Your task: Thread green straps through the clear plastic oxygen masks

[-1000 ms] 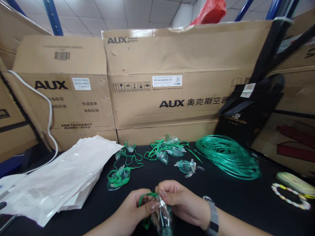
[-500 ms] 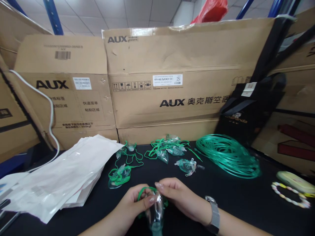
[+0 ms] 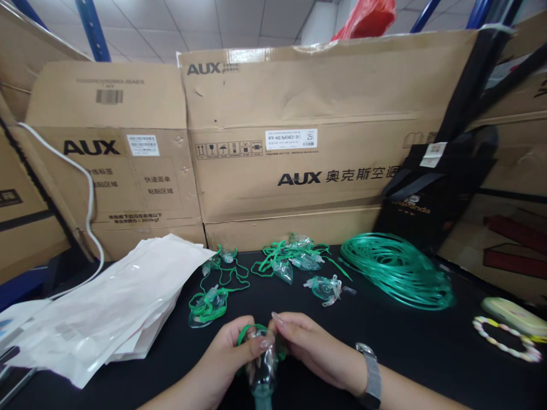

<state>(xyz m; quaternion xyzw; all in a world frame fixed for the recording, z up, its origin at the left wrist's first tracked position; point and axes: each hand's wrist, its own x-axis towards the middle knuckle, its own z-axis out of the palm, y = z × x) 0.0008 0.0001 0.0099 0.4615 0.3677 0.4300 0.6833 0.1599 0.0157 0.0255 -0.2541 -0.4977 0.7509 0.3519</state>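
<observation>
Low in the middle of the head view, both my hands hold one clear green oxygen mask over the black table. My left hand pinches the mask's top and its green elastic strap with thumb and fingers closed. My right hand, with a metal watch on the wrist, has its fingers curled onto the mask from the right. More masks with green straps lie beyond my hands: one mask to the left, one mask in the middle, and a tangle of masks farther back.
A stack of white sterile pouches lies at the left. A coil of green tubing sits at the right, before a black bag. AUX cardboard boxes wall the table's back. A beaded bracelet and a pale case lie at far right.
The mask in my hands has turned and dropped lower, its spout now pointing down at the frame's bottom edge. My hands shifted slightly; the rest has not moved.
</observation>
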